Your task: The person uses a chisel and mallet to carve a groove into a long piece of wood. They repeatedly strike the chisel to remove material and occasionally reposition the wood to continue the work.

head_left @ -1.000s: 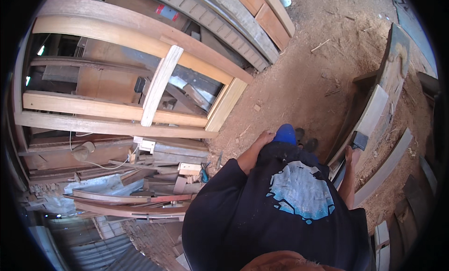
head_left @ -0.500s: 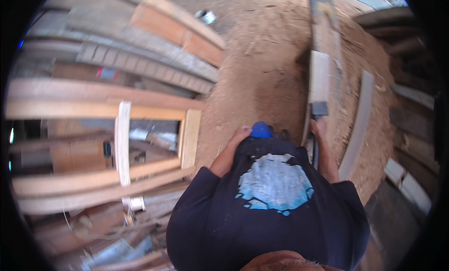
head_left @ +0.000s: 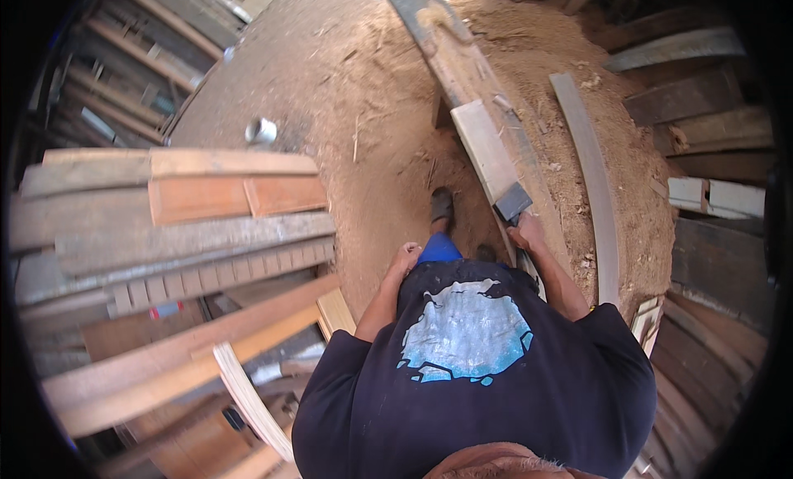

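Note:
My right hand (head_left: 527,232) is closed around a tool with a dark, square head (head_left: 512,201); its handle is mostly hidden by the hand. The head overlaps the near end of a short pale wood piece (head_left: 485,147), which lies along a long worn plank (head_left: 462,62). I cannot tell whether the tool touches the wood. Beside my blue-clad leg (head_left: 440,248), my left hand (head_left: 405,258) hangs low with its fingers curled. Whatever it holds, if anything, is too small to make out.
Stacked boards (head_left: 206,235) and a wooden frame (head_left: 190,372) fill the left side. A metal can (head_left: 261,132) is on the sawdust-strewn floor (head_left: 372,107). Right of the plank lies a long grey board (head_left: 591,173), with more timber (head_left: 719,256) beyond it.
The view has swung, so the plank now slants toward the upper left and the left stacks sit lower. A shod foot shows ahead of me. My right hand still grips the dark-headed tool.

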{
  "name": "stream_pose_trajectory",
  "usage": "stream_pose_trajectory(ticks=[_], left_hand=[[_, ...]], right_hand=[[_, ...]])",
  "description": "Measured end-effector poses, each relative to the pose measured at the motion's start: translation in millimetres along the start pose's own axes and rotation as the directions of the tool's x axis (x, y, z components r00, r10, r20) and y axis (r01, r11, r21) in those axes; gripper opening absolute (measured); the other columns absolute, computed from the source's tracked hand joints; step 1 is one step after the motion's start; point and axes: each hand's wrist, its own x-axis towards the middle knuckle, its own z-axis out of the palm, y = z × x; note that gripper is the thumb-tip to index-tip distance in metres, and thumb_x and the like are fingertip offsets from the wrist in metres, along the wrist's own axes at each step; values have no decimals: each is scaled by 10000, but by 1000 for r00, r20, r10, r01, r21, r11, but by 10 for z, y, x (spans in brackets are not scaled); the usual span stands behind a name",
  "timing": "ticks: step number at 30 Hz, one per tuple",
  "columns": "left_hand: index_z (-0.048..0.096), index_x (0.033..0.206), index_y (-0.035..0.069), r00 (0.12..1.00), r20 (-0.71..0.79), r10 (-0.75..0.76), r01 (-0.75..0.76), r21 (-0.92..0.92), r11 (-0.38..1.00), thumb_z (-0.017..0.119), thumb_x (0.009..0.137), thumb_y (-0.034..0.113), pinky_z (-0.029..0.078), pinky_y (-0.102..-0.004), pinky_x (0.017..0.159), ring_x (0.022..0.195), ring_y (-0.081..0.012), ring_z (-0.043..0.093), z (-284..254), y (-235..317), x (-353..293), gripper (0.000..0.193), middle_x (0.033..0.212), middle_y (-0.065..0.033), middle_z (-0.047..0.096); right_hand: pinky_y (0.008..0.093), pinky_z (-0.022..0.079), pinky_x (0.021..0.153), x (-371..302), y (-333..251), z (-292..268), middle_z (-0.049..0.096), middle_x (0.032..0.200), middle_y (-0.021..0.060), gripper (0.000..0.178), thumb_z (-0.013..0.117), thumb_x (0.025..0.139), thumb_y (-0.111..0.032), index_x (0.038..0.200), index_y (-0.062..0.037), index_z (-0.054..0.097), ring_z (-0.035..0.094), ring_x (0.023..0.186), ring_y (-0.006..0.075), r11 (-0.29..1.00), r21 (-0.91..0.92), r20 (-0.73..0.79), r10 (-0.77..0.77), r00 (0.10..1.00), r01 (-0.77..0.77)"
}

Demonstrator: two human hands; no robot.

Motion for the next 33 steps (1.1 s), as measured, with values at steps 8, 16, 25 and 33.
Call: stream_pose_trajectory(ticks=[8, 16, 25, 33], left_hand=[[648, 1166, 27, 778, 225, 587, -628, 320, 710, 660, 871, 260, 529, -428, 893, 1000, -332, 680, -229, 2361, 1323, 376, 1044, -186, 711], [658, 1162, 83, 392, 448, 804, -897, 381, 225, 705, 817, 224, 437, -464, 1013, 1134, -384, 575, 258, 4063, 1786, 375, 1154, -197, 651], [661, 1224, 98, 478, 774, 414, -858, 512, 34, 651, 819, 401, 484, -449, 980, 1134, -369, 617, 1064, 4737, 2060, 506, 1232, -233, 649], [615, 1303, 122, 622, 734, 273, -748, 660, -71, 692, 797, 442, 460, -477, 1018, 1219, -435, 564, 1185, 5406, 2604, 603, 1328, -291, 569]], right_hand=[[478, 559, 819, 172, -38, -67, 698, 982, 294, 419, 709, 648, -271, 915, 52, 717, 685, 960, 434, 979, -29, 90, 205, 975, -203], [460, 566, 849, 76, -292, -127, 709, 1036, 246, 339, 672, 680, -169, 972, -6, 731, 693, 999, 386, 918, 53, 25, 391, 920, -392], [447, 568, 866, 82, -298, -224, 720, 1072, 201, 337, 700, 710, -173, 1022, -49, 729, 694, 1030, 361, 917, 75, 93, 386, 918, -393], [444, 568, 865, 124, -320, -151, 730, 1018, 194, 262, 704, 693, -161, 937, -76, 749, 710, 999, 344, 865, 80, 89, 489, 868, -495]])
